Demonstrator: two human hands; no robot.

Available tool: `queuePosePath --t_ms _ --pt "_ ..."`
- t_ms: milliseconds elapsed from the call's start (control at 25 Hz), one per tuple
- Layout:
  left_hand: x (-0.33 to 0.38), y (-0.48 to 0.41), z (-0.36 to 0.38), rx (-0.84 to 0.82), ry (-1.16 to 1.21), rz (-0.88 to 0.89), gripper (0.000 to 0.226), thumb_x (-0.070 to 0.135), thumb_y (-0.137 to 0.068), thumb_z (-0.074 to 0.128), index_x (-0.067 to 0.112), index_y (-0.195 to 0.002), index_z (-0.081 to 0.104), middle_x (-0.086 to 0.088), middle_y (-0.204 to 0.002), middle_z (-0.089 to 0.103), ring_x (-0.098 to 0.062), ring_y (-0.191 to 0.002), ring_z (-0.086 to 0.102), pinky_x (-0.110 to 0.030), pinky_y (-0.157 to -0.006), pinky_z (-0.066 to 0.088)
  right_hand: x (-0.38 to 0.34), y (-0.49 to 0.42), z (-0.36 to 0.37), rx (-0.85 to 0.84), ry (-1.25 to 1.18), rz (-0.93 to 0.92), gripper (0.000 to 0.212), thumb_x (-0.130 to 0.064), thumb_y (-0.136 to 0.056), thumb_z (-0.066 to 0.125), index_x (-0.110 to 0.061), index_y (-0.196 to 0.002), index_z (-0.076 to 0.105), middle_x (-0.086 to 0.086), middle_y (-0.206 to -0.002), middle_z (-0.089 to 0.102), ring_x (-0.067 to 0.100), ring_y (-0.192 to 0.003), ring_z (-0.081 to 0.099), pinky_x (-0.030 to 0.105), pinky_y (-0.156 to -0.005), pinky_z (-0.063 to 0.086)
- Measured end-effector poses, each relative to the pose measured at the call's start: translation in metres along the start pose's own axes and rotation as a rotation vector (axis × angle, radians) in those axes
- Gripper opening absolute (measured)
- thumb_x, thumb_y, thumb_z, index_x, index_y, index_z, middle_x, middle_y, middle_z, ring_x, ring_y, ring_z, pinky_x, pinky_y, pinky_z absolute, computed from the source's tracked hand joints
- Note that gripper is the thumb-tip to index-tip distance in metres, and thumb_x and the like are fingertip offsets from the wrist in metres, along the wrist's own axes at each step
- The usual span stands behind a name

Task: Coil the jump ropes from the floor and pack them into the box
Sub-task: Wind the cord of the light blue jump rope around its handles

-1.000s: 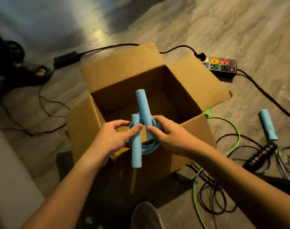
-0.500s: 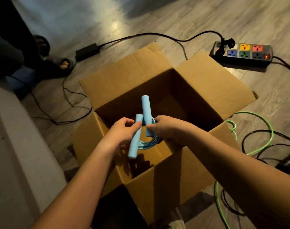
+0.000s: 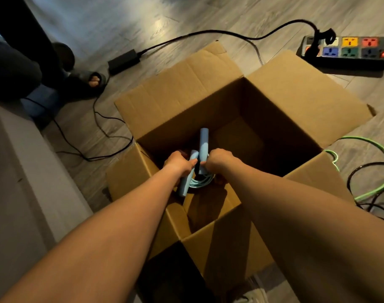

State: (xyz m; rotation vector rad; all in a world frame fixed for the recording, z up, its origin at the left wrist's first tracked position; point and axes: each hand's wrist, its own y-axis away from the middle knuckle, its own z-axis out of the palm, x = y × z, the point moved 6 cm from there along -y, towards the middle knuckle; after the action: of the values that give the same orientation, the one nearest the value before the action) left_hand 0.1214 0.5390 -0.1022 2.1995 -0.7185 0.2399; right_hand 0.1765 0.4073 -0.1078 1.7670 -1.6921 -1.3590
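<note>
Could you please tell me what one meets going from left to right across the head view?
Sandalled foot → black power adapter → left hand → blue jump rope → right hand → power strip.

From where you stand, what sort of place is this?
Probably a room in a home: a wood-plank floor, a power strip and a charger brick lying on it, and someone's slippered foot nearby.
</note>
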Motion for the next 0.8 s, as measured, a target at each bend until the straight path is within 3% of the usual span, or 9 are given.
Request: queuePosePath --t_ms 160,240,400,480,600,680,800 --pt "0.006 0.003 -0.004 0.079 -0.284 0.064 0.053 0.046 -0.086 0.069 0.017 -0.127 0.054 -0.012 -0.125 0.058 -0.032 -0.111 0.058 -0.044 -0.092 0.051 0.001 0.001 -0.005 0.113 0.006 -0.027 0.054 -0.033 -0.086 0.074 -0.019 -0.133 0.050 0.014 -0.125 0.056 0.035 -0.110 0.061 0.048 -0.088 0.057" --pt "0.011 0.009 -0.010 0.198 -0.441 0.160 0.043 0.050 -0.084 0.070 0.020 -0.112 0.059 -0.010 -0.115 0.061 -0.033 -0.105 0.059 -0.046 -0.086 0.052 0.001 0.005 -0.004 0.118 0.017 -0.035 0.054 -0.036 -0.087 0.073 -0.021 -0.133 0.051 0.012 -0.125 0.057 0.034 -0.111 0.060 0.048 -0.090 0.056" --pt "0.009 0.011 -0.015 0.174 -0.418 0.173 0.034 0.050 -0.083 0.071 0.017 -0.087 0.063 -0.008 -0.090 0.067 -0.029 -0.086 0.063 -0.043 -0.075 0.055 -0.006 0.011 -0.004 0.133 0.062 -0.065 0.055 -0.028 -0.088 0.073 -0.013 -0.135 0.048 0.014 -0.126 0.058 0.034 -0.113 0.061 0.047 -0.089 0.056" --pt "0.011 0.012 -0.019 0.114 -0.472 0.144 0.034 0.047 -0.082 0.074 0.014 -0.089 0.067 -0.009 -0.091 0.069 -0.029 -0.086 0.065 -0.041 -0.075 0.055 -0.011 0.021 -0.018 0.098 0.166 -0.125 0.051 -0.020 -0.088 0.072 -0.007 -0.133 0.052 0.015 -0.121 0.061 0.034 -0.108 0.065 0.043 -0.089 0.057" --pt "0.031 0.026 -0.028 0.075 -0.540 0.145 0.033 0.043 -0.078 0.079 0.015 -0.093 0.071 -0.007 -0.089 0.072 -0.027 -0.085 0.069 -0.041 -0.079 0.058 -0.013 0.052 -0.061 0.042 0.359 -0.255 0.018 -0.009 -0.089 0.064 -0.002 -0.106 0.064 0.010 -0.094 0.072 0.025 -0.089 0.073 0.035 -0.076 0.061" --pt "0.061 0.046 -0.024 0.074 -0.521 0.200 0.037 0.046 -0.075 0.078 0.015 -0.095 0.071 -0.006 -0.085 0.072 -0.026 -0.081 0.070 -0.043 -0.078 0.059 -0.004 0.077 -0.092 0.003 0.403 -0.304 0.022 -0.005 -0.088 0.058 -0.004 -0.104 0.073 0.009 -0.083 0.077 0.021 -0.077 0.077 0.036 -0.071 0.064" --pt "0.123 0.099 0.008 0.066 -0.404 0.373 0.035 0.053 -0.080 0.070 0.020 -0.091 0.070 -0.002 -0.081 0.071 -0.021 -0.076 0.068 -0.040 -0.074 0.059 0.024 0.115 -0.140 0.057 0.436 -0.333 0.020 -0.010 -0.094 0.057 -0.016 -0.105 0.073 0.007 -0.085 0.077 0.018 -0.075 0.075 0.031 -0.071 0.063"
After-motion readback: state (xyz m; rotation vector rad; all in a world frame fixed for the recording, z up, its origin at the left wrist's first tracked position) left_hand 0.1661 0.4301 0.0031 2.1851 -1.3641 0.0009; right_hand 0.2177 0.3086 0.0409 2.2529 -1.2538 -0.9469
